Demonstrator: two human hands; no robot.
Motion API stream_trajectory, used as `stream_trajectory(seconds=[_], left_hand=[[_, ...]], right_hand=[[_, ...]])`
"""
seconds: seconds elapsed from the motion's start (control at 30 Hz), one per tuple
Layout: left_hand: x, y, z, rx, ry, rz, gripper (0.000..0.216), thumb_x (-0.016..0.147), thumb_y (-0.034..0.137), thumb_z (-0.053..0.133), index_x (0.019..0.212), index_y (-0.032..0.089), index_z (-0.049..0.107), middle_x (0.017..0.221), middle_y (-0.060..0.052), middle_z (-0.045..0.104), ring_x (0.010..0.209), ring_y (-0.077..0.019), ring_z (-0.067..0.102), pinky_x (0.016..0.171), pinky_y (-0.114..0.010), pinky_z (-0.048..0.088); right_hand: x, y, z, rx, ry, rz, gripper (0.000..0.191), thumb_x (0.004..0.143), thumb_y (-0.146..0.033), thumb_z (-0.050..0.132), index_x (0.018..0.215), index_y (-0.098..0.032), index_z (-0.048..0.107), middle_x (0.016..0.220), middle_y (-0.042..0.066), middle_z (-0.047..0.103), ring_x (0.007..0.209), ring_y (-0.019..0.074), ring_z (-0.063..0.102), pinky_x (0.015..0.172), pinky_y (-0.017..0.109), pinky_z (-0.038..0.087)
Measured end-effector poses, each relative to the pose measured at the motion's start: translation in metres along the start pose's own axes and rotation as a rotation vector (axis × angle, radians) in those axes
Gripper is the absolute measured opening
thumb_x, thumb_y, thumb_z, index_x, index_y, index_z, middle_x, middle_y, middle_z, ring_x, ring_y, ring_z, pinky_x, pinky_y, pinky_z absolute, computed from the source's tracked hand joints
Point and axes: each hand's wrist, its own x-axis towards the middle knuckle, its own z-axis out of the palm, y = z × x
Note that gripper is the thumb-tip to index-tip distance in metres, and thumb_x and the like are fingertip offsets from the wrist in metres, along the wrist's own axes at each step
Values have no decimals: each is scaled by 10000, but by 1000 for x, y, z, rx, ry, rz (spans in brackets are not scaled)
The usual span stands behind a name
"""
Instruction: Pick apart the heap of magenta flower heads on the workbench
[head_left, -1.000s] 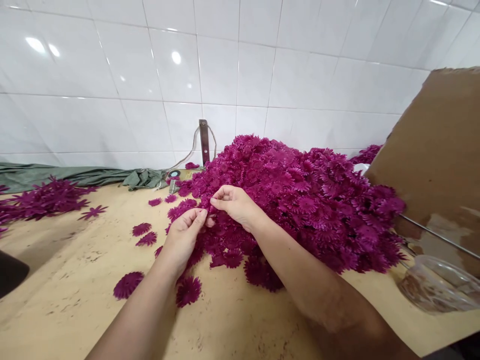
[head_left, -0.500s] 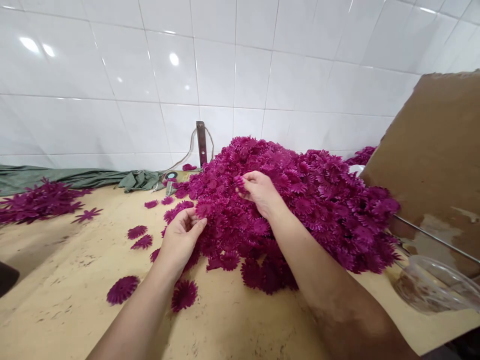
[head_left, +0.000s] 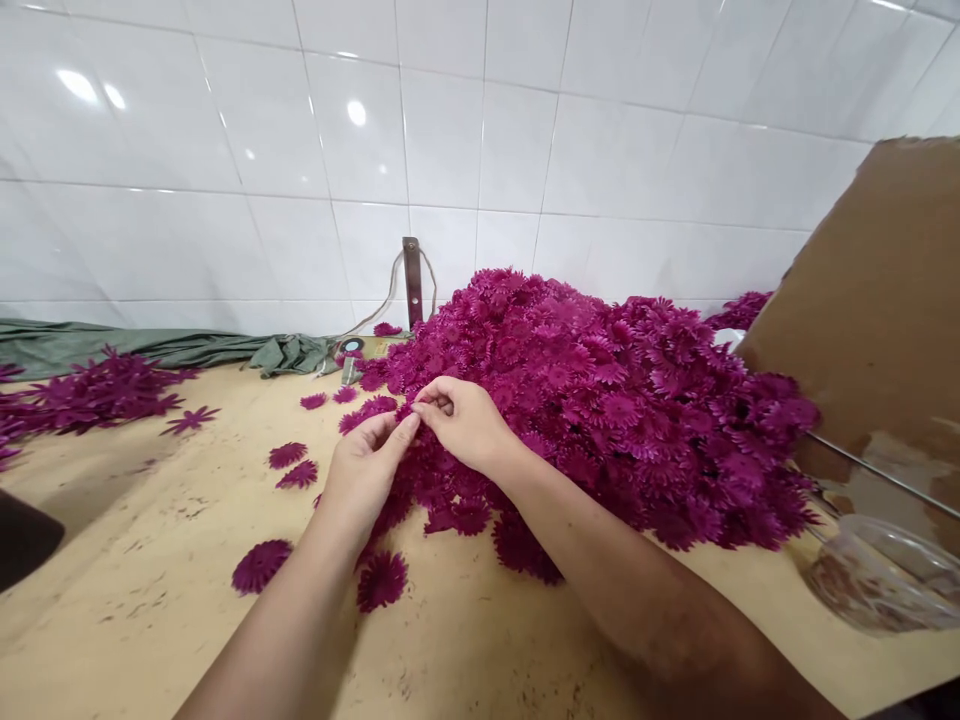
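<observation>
A big heap of magenta fabric flower heads [head_left: 600,400] lies on a tan table [head_left: 150,600] against a white tiled wall. My left hand [head_left: 365,470] and my right hand [head_left: 461,420] meet at the heap's near left edge. Both pinch with fingertips together on a magenta flower piece [head_left: 409,412] between them; most of the piece is hidden by the fingers. Loose flower heads [head_left: 382,580] lie on the table below my left wrist.
A smaller pile of flat magenta petal pieces [head_left: 97,395] sits at the far left by a green cloth [head_left: 172,350]. A brown cardboard sheet [head_left: 877,300] stands at right, with a clear plastic tub [head_left: 877,575] below it. A metal bracket with cord [head_left: 411,280] hangs on the wall.
My right hand went up onto the heap, then came back down to meet my left hand at the heap's edge. The left hand stayed about where it was.
</observation>
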Motion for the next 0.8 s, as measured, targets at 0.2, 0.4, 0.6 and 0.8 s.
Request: stream_trajectory(seconds=[0.2,0.4,0.6,0.8], left_hand=[[3,-1,-1,-22,25,3,349,430,420,761,535,153,563,456,60,484,445,-53,363,454,-193,298],[7,-5,-10,-65,94,-4,375,436,423,775,549,161,531,481,52,518,473,-70,422,483,-198,330],[9,-8,-13,-103,22,-59,366,444,389,788,590,162,541,524,54,537,507,-78,460,529,-205,375],[11,-12,-15,-38,-11,-85,378,455,441,772,538,155,539,423,53,469,406,-60,368,417,-197,276]], right_hand=[[-4,-7,-2,11,95,-4,73,740,-175,520,673,-185,548,609,-38,534,576,97,475,603,239,382],[19,18,-55,73,515,190,101,728,-129,477,638,-169,499,603,-33,490,580,100,455,631,250,401],[14,10,-56,101,380,172,301,692,-93,558,981,-169,589,942,53,557,703,104,523,727,281,456],[-6,-11,-6,160,-178,26,108,734,-227,598,817,-169,637,785,26,630,712,127,573,731,296,469]])
